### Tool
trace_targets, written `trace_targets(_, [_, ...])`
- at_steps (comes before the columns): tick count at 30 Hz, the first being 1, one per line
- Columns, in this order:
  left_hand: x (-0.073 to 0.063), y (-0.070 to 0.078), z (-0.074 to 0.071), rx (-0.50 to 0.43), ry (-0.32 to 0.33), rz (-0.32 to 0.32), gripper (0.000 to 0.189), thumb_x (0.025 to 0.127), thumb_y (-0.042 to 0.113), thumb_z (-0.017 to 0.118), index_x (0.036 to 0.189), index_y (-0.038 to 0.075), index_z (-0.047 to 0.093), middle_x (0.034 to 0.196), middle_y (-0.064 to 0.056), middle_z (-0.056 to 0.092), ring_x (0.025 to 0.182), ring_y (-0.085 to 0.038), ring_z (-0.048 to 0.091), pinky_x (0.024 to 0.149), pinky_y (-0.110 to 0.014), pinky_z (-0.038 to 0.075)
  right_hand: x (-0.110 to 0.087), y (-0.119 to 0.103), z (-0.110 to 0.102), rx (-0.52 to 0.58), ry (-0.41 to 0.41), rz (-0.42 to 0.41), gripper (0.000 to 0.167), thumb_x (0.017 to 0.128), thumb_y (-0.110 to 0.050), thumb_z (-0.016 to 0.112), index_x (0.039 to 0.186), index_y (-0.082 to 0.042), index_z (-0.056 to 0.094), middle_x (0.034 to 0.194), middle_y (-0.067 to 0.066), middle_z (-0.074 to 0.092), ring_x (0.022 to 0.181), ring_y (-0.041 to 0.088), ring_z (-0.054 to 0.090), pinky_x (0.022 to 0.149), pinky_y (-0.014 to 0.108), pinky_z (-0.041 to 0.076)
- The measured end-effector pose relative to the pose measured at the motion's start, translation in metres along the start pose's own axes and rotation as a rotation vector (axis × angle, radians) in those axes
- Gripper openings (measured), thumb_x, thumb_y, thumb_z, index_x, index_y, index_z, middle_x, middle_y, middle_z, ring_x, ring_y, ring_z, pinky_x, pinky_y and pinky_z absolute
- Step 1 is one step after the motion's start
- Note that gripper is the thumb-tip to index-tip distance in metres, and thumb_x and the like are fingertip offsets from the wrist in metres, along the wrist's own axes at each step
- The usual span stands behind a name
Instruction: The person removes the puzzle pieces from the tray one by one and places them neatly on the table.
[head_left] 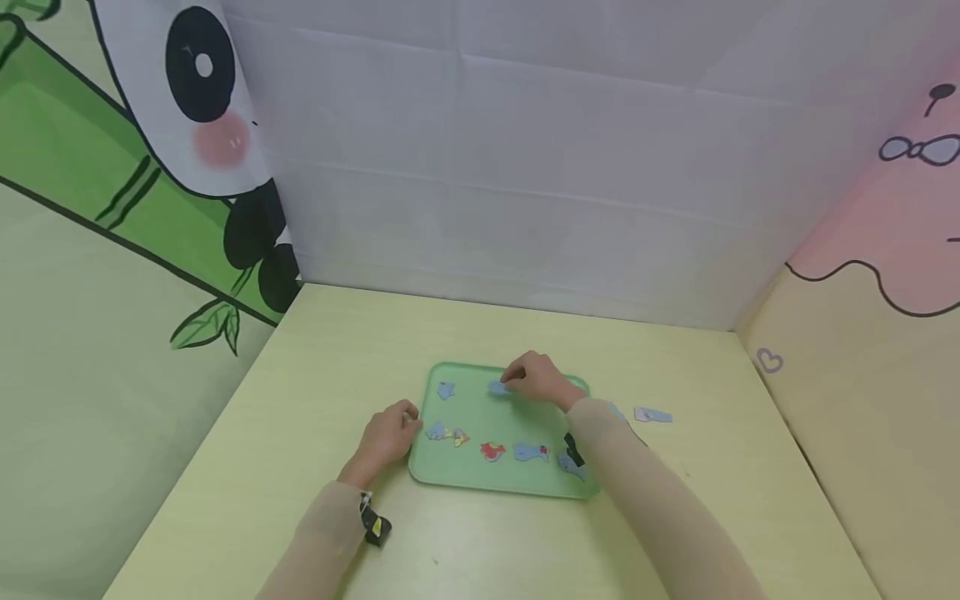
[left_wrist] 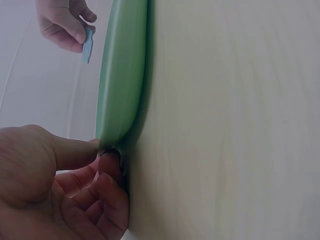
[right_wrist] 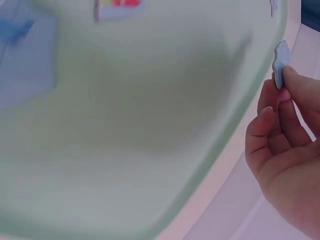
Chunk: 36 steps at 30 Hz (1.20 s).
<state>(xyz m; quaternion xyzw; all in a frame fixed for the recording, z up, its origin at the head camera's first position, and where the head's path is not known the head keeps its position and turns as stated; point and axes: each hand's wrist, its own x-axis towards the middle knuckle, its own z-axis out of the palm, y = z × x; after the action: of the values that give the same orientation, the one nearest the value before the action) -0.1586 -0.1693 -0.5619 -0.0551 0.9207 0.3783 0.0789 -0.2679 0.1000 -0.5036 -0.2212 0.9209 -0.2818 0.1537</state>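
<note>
Cutout (head_left: 498, 388), pinched by fingers (right_wrist: 267, 97) of the right hand (head_left: 538, 380), was pointed left over the tray (head_left: 480, 472) gripped by the left hand (head_left: 386, 437).

Booth-type setup: pale tbl (head_left: 315, 367) btwn cartoon-print walls (head_left: 112, 292), w/ plain backdrop (head_left: 540, 183).

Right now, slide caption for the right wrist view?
Right hand pinching a light-blue piece above the green tray.
</note>
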Motion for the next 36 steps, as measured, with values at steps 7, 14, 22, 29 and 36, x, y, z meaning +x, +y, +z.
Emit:
trace_targets(7, [0.004,0.001,0.005,0.006,0.016,0.002,0.020,0.095,0.018,0.056,0.107,0.003,0.060,0.081,-0.005,0.059,0.068,-0.018,0.054,0.062,-0.033,0.045,-0.012,0.016,-0.021,-0.027,-0.003,0.037,0.011,0.090,-0.011,0.067,0.098,-0.009,0.074,0.096,0.000,0.069,0.090,0.017,0.061,0.080,0.034,0.048])
trace_targets(14, [0.005,0.002,0.003,0.000,0.010,0.007,0.021,0.095,0.018,0.056,0.108,0.002,0.060,0.081,-0.006,0.059,0.069,-0.018,0.054,0.063,-0.034,0.046,-0.026,0.028,-0.037,-0.029,0.004,0.031,0.012,0.090,-0.011,0.066,0.098,-0.008,0.074,0.097,0.002,0.069,0.091,0.019,0.062,0.082,0.037,0.048])
trace_targets(22, [0.005,-0.001,0.004,-0.002,0.000,0.006,0.022,0.095,0.018,0.056,0.109,0.002,0.059,0.082,-0.006,0.059,0.069,-0.018,0.054,0.062,-0.034,0.046,-0.040,0.046,-0.055,-0.017,0.005,0.032,0.012,0.090,-0.008,0.065,0.099,-0.007,0.074,0.098,0.003,0.069,0.093,0.022,0.062,0.081,0.040,0.049])
trace_targets(29, [0.003,-0.002,0.005,0.000,0.022,0.004,0.020,0.095,0.018,0.057,0.108,0.002,0.060,0.083,-0.007,0.060,0.070,-0.019,0.055,0.063,-0.035,0.046,-0.050,0.060,-0.073,-0.026,0.007,0.035,0.012,0.090,-0.007,0.064,0.099,-0.006,0.073,0.098,0.004,0.069,0.092,0.023,0.062,0.081,0.042,0.049])
trace_targets(36, [0.004,-0.001,0.006,-0.003,0.020,0.016,0.021,0.095,0.018,0.056,0.108,0.002,0.060,0.079,-0.005,0.058,0.066,-0.018,0.053,0.060,-0.033,0.044,-0.064,0.072,-0.090,-0.039,0.013,0.058,0.013,0.091,-0.007,0.063,0.099,-0.006,0.073,0.099,0.004,0.068,0.094,0.025,0.062,0.082,0.045,0.048])
